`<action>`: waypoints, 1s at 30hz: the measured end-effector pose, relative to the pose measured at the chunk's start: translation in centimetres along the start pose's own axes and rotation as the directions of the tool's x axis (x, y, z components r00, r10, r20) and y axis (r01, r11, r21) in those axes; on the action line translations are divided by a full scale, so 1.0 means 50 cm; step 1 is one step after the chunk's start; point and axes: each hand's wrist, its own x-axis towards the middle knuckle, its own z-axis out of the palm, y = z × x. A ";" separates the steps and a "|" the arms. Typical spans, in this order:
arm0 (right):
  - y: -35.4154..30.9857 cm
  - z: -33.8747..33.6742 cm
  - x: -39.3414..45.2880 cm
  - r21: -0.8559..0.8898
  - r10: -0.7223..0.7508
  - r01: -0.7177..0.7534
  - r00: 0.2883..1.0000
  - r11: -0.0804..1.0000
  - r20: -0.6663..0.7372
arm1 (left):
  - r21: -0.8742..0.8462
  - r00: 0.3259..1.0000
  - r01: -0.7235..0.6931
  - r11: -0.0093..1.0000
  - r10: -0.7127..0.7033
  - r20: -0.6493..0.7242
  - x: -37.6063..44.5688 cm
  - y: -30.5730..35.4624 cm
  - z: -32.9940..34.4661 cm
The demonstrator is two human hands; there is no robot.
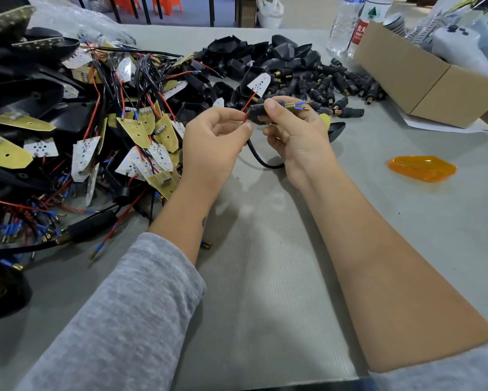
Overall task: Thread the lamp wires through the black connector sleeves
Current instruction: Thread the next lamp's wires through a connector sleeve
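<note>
Nearest, grey sleeve [141,300] on the left forearm, over the grey table [265,249]. Mid-table, left hand [209,142] raised, fingers pinching the red and black lamp wires [246,115]. Just beside, right hand [293,136] with fingers curled round a black connector sleeve [258,112], blue-tipped wire ends [299,106] out of its brass end. Left, heaped lamp boards [135,128]. Right, orange lens [422,167]. Farther, loose connector sleeves [330,86], cardboard box [423,80], water bottles [350,24].

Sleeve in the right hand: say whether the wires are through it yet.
Through. Two blue-tipped wire ends stick out past the sleeve and its spring, right hand gripping it; left hand pinches the red wire.
</note>
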 end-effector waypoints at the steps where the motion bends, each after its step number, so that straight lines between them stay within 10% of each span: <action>1: 0.000 0.000 -0.001 0.009 0.005 -0.005 1.000 1.000 0.003 | -0.001 1.000 -0.019 1.000 0.019 0.005 -0.001 0.000 -0.001; 14: -0.013 0.008 -0.006 -0.225 -0.075 0.103 0.989 0.969 0.129 | -0.017 0.991 -0.130 0.991 0.130 0.014 -0.002 0.001 0.001; 30: -0.007 0.009 0.002 -0.042 -0.170 0.170 0.985 0.984 0.022 | -0.089 0.970 0.091 0.992 -0.068 0.234 -0.013 0.006 0.018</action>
